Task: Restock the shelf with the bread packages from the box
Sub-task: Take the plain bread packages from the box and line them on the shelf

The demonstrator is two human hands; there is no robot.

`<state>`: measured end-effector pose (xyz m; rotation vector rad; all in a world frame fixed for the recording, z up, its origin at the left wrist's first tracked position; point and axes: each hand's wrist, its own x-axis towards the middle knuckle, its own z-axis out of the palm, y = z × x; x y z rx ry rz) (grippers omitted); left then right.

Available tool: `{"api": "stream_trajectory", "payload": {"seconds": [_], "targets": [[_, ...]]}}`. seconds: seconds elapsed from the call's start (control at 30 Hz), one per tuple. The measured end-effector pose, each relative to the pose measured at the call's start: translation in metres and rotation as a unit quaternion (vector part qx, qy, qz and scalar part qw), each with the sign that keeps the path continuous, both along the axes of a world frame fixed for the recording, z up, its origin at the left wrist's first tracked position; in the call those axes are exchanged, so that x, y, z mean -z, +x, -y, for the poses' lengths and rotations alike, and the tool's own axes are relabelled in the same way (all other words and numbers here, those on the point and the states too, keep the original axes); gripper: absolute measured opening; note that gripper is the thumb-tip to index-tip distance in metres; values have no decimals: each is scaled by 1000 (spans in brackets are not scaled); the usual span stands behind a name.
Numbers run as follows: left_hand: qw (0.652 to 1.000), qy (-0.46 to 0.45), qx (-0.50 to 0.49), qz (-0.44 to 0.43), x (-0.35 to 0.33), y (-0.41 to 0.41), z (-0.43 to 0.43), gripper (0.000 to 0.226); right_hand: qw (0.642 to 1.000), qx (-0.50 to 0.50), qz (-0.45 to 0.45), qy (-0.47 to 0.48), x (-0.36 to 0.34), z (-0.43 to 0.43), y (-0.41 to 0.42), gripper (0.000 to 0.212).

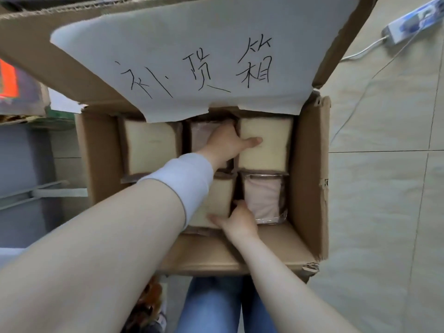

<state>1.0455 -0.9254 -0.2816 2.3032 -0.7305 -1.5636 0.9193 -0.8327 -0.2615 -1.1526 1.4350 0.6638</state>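
On pale grey floor tiles (384, 212) at the person's feet sits an open brown cardboard box (310, 164), seen from directly above. Its far flap stands up, covered by a white paper sheet (192, 44) with handwritten black characters.

Five plastic-wrapped bread packages stand inside in two rows. The far row holds the far-left cream loaf (151, 147), a pinkish-brown loaf (201, 135) in the middle, and the far-right cream loaf (266, 150). The near row holds the near cream loaf (216, 200) and, beside it, a pale pink loaf (262, 200) in clear wrap.

The left hand (225, 143), in a white cuff, holds the far-right cream loaf — thumb across its face, fingers tucked into the gap beside it. The right hand (237, 219) grips the near cream loaf — thumb on its face, fingers down the gap next to the pale pink loaf.

A grey metal shelf (24, 164) stands at the left edge. A white power strip (408, 25) lies on the floor, top right.
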Motion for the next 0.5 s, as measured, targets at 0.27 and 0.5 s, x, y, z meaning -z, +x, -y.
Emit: {"api": "stream_trajectory", "payload": {"seconds": [0.27,0.5], "targets": [[989,-21,-92,-115,-28,16,-18,30,991,119,30,48,-31,14,-31,50],[972,-41,-228,-47,-65,27,-67,59,991,130,40,-3,-86,31,-77,45]]}}
